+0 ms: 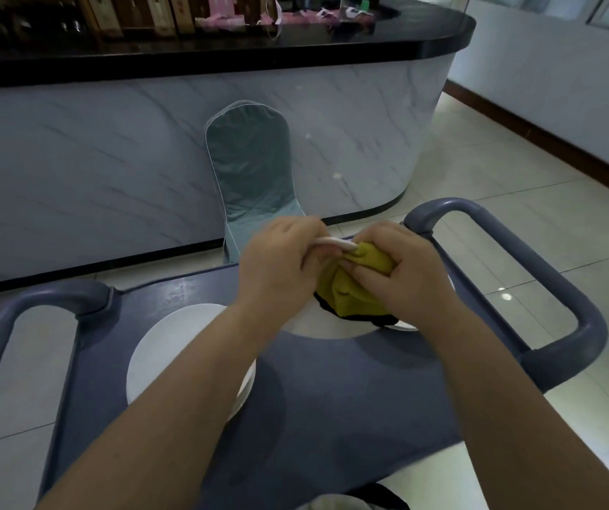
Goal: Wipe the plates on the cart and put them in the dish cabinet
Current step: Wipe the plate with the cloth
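The person is in the wiping step. The left hand [277, 263] is closed around the edge of a small round white plate [332, 243], held up on its side so only its thin smooth rim shows. The right hand [402, 274] is closed on a soft yellow-green cloth with a black edge [354, 288] and presses it against the plate. Both hands are above the flat top of the blue-grey plastic cart [332, 392], toward its far edge.

A stack of flat round white plates [174, 347] sits on the cart top near its left side, partly under the left arm. Another white plate [404, 326] peeks out under the cloth near the right side; most of it is hidden. These look shiny and hard, and they could slip from wet fingers.

The cart has thick rounded handle bars, one at the left end [8, 325] and one at the right end [538, 252].

Past the cart stands a chair in a smooth grey-green cloth cover [251, 167], against a curved counter with a pale marble-look front [111, 152] and a glossy black top. The dish cabinet cannot be seen here.

Next, the plate probably needs rubbing on both faces, with a firm hold on the rim. Then it must be carried to the cabinet, wherever that is. Most plates seem not yet wiped.
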{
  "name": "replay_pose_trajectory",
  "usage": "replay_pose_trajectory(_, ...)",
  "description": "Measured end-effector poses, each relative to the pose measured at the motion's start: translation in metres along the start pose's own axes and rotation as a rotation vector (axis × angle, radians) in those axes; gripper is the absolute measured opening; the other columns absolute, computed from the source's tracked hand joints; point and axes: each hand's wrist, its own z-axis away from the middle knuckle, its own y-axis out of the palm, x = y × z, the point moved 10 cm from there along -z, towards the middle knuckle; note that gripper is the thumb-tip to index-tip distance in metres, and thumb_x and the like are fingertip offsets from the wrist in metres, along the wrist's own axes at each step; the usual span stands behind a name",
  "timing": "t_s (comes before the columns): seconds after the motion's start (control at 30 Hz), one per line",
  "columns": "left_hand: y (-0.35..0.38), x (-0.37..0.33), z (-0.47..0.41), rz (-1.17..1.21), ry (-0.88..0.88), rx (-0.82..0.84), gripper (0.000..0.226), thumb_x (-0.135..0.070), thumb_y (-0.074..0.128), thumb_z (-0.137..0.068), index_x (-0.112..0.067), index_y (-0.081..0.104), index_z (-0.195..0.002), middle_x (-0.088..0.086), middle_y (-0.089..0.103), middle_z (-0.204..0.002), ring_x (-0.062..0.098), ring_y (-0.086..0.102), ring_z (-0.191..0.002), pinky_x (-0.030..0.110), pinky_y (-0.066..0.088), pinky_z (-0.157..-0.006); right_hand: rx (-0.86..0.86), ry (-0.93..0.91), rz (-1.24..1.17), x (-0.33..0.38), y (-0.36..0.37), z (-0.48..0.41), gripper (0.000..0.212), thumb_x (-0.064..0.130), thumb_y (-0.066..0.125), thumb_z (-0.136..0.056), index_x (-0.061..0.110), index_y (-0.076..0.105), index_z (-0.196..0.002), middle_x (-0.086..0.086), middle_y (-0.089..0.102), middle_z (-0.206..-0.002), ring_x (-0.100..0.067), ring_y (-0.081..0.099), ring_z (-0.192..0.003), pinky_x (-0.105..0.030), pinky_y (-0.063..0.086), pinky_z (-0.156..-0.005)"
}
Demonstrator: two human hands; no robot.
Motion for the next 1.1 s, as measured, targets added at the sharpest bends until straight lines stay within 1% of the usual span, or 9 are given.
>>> replay_pose_trajectory(0.07, -0.008, 0.017, -0.005, 0.044, -0.14, -0.006, 0.014, -0.027, 0.073, -0.083, -0.019, 0.065, -0.076, -0.015, 0.055, -0.071, 0.006, 0.046, -0.069, 0.024, 0.035, -0.06, -0.041, 0.129, -0.134, -0.009, -0.004, 0.003, 0.012, 0.023, 0.075, -0.084, 0.022, 0.066, -0.092, 0.012, 0.063, -0.083, -0.009, 0.059, -0.083, -0.021, 0.047, -0.075)
replay_pose_trajectory(0.23, -0.007, 0.102, 0.093, 0.401, -1.031, -0.33, 0.018, -0.028, 0.066, -0.09, -0.02, 0.059, -0.076, -0.011, 0.057, -0.069, -0.002, 0.049, -0.062, 0.022, 0.041, -0.062, -0.155, 0.503, -0.376, -0.066, 0.019, 0.043, 0.013, 0.022, 0.077, -0.083, 0.022, 0.065, -0.087, 0.011, 0.066, -0.079, -0.001, 0.059, -0.075, -0.016, 0.048, -0.071)
replay_pose_trajectory(0.33, 0.027, 0.116, 0.147, 0.442, -1.198, -0.136, 0.014, -0.031, 0.06, -0.094, -0.018, 0.062, -0.091, -0.008, 0.063, -0.081, 0.01, 0.057, -0.076, 0.027, 0.044, -0.066, -0.121, 0.543, -0.332, -0.085, 0.042, 0.064, 0.013, 0.019, 0.077, -0.083, 0.014, 0.065, -0.085, 0.002, 0.064, -0.077, -0.006, 0.058, -0.074, -0.015, 0.046, -0.071)
replay_pose_trajectory(0.47, 0.043, 0.126, 0.188, 0.678, -1.456, 0.069, 0.041, -0.029, 0.066, -0.092, -0.014, 0.059, -0.129, 0.003, 0.065, -0.118, 0.02, 0.062, -0.108, 0.031, 0.052, -0.088, -0.2, 0.289, -0.074, -0.071, 0.031, 0.065, 0.018, 0.03, 0.07, -0.084, 0.014, 0.065, -0.089, 0.007, 0.063, -0.086, -0.007, 0.055, -0.082, -0.015, 0.044, -0.075)
replay_pose_trajectory(0.57, 0.058, 0.092, 0.196, 1.226, -1.731, 0.071, 0.049, -0.039, 0.059, -0.093, -0.001, 0.057, -0.124, 0.017, 0.065, -0.12, 0.031, 0.064, -0.109, 0.043, 0.053, -0.09, -0.232, -0.13, 0.161, -0.028, 0.037, 0.064, 0.021, 0.026, 0.069, -0.086, 0.006, 0.069, -0.096, -0.004, 0.067, -0.101, -0.022, 0.058, -0.086, -0.031, 0.048, -0.079)
replay_pose_trajectory(0.7, 0.056, 0.076, 0.181, 1.478, -1.834, -0.109, 0.034, -0.022, 0.061, -0.093, 0.004, 0.058, -0.115, 0.02, 0.068, -0.102, 0.033, 0.068, -0.096, 0.044, 0.057, -0.071, -0.17, -0.505, 0.312, 0.012, 0.07, 0.079, 0.021, 0.02, 0.072, -0.088, 0.01, 0.06, -0.102, -0.01, 0.07, -0.103, -0.032, 0.057, -0.074, -0.04, 0.048, -0.066)
replay_pose_trajectory(0.9, 0.058, 0.073, 0.197, 1.547, -1.886, -0.136, 0.024, 0.004, 0.05, -0.094, 0.008, 0.056, -0.116, 0.022, 0.069, -0.097, 0.032, 0.067, -0.089, 0.042, 0.06, -0.061, -0.036, -0.615, 0.366, 0.015, 0.074, 0.089, 0.022, 0.024, 0.069, -0.09, 0.014, 0.059, -0.106, -0.004, 0.059, -0.118, -0.028, 0.053, -0.088, -0.039, 0.049, -0.074)
replay_pose_trajectory(1.0, 0.061, 0.068, 0.194, 1.608, -1.764, -0.083, 0.021, 0.005, 0.05, -0.094, 0.006, 0.058, -0.112, 0.019, 0.073, -0.097, 0.027, 0.071, -0.086, 0.038, 0.061, -0.069, 0.054, -0.566, 0.368, -0.001, 0.058, 0.093, 0.022, 0.037, 0.056, -0.098, 0.018, 0.058, -0.108, -0.004, 0.052, -0.123, -0.027, 0.053, -0.098, -0.036, 0.045, -0.087)
replay_pose_trajectory(1.1, 0.057, 0.074, 0.183, 1.541, -1.547, -0.001, 0.027, 0.004, 0.049, -0.094, -0.004, 0.058, -0.118, 0.011, 0.073, -0.108, 0.024, 0.071, -0.094, 0.039, 0.059, -0.079, 0.034, -0.247, 0.241, -0.039, 0.027, 0.085, 0.031, 0.041, 0.059, -0.093, 0.016, 0.06, -0.111, -0.002, 0.054, -0.118, -0.024, 0.054, -0.102, -0.027, 0.042, -0.094)
